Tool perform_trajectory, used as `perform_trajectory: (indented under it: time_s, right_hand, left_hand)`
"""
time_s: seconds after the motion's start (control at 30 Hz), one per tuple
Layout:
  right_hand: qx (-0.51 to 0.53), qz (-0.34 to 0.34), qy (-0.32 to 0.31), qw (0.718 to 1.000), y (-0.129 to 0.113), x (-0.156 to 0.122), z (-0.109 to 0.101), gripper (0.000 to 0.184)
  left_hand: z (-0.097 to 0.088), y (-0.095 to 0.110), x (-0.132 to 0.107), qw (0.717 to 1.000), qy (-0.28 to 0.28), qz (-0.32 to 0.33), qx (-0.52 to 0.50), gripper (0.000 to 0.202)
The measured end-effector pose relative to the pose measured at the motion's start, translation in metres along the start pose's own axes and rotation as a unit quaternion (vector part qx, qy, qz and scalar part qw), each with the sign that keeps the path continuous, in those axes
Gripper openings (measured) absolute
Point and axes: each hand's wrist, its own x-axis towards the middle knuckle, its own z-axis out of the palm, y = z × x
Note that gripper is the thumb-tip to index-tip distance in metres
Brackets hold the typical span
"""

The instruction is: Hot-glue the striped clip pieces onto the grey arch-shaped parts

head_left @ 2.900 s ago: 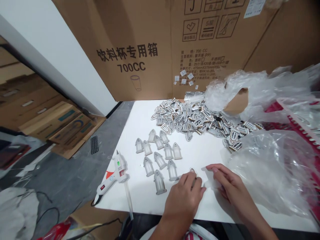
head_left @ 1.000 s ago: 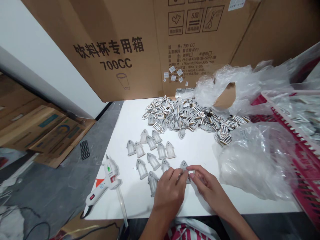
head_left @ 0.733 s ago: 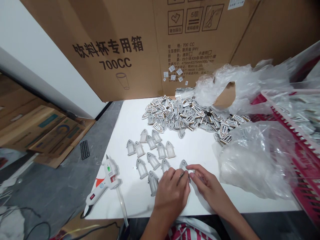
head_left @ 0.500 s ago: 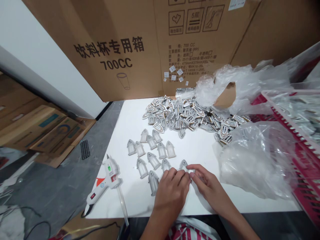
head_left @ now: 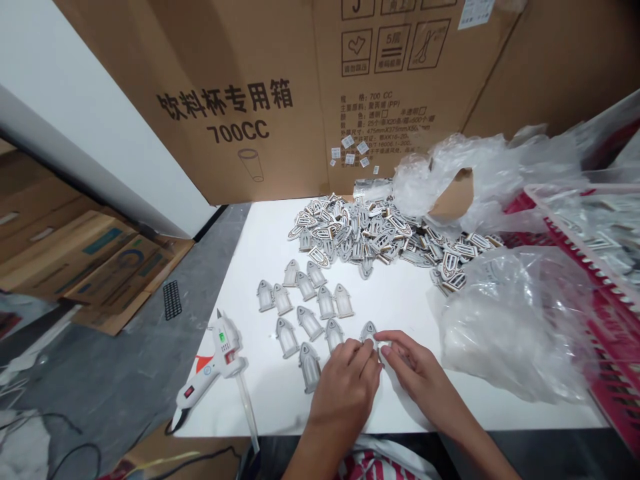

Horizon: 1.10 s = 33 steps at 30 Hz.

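A small grey pointed-arch window piece [head_left: 369,329] lies near the front of the white table, its top showing and its lower part hidden by fingers. My left hand [head_left: 347,380] rests over its lower left side, fingers bent down onto it. From the right, my right hand [head_left: 413,367] pinches at its edge with thumb and index finger; a small pale bit shows between those fingertips, too small to name. To the left lie several similar arch pieces with clear panes, the closest being one arch piece [head_left: 335,333] and another arch piece [head_left: 310,368].
A white glue gun [head_left: 213,367] lies at the table's left edge, its glue stick pointing forward. Behind is a heap of arch pieces [head_left: 360,230] against a large carton [head_left: 240,153]. At right are a filled clear plastic bag [head_left: 510,327] and a pink basket [head_left: 590,260].
The view has shifted slightly, so everything sits a little lower and to the right. Both hands stay at the same arch piece, with only a small shift of the left fingers.
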Motion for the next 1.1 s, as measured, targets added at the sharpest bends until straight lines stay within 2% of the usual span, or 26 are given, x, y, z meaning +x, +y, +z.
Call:
perform_trajectory:
  time_s: [0.13,0.23,0.33,0.43,0.5,0.57,0.67,0.77,0.93,1.0,1.1]
  right_hand:
    - [0.005,-0.003,0.001,1.0,-0.001,0.003,-0.001,0.046]
    - [-0.015,-0.014,-0.012,1.0,-0.008,0.011,-0.003,0.043]
    - [-0.115,-0.054,-0.008,0.992,-0.026,0.028,-0.006,0.043]
    - [-0.221,-0.082,0.015,0.972,-0.048,0.053,-0.007,0.042]
    - [-0.266,-0.081,0.029,0.96,-0.059,0.073,-0.005,0.042]
    - [-0.317,-0.068,0.045,0.945,-0.066,0.089,-0.002,0.049]
    - [-0.377,-0.048,0.05,0.924,-0.067,0.102,0.0,0.058]
    - [-0.402,-0.043,0.048,0.913,-0.062,0.098,-0.002,0.055]
    - [-0.399,-0.026,0.063,0.915,-0.045,0.065,-0.009,0.045]
    - [-0.386,-0.024,0.063,0.92,-0.038,0.05,-0.011,0.045]
    - [-0.326,-0.053,0.027,0.943,-0.032,0.033,-0.016,0.05]
  left_hand:
    - [0.001,-0.003,-0.004,1.0,-0.007,0.013,-0.009,0.019]
    - [0.005,-0.005,-0.009,1.0,0.005,0.018,-0.009,0.012]
    - [0.006,-0.006,-0.01,1.0,0.029,-0.002,-0.004,0.009]
    - [0.005,-0.006,-0.008,0.999,0.035,-0.036,-0.011,0.01]
    - [0.004,-0.007,-0.006,0.998,0.022,-0.06,-0.01,0.011]
    - [0.002,-0.009,-0.005,0.997,0.014,-0.077,-0.002,0.011]
    - [-0.002,-0.009,-0.003,0.996,0.013,-0.087,0.012,0.008]
    - [-0.005,-0.008,-0.001,0.995,0.004,-0.093,0.025,0.006]
    - [-0.006,-0.009,-0.001,0.994,0.012,-0.103,0.018,0.008]
    - [-0.006,-0.01,-0.001,0.994,0.011,-0.111,0.005,0.009]
    - [-0.007,-0.011,0.0,0.992,0.001,-0.123,-0.009,0.01]
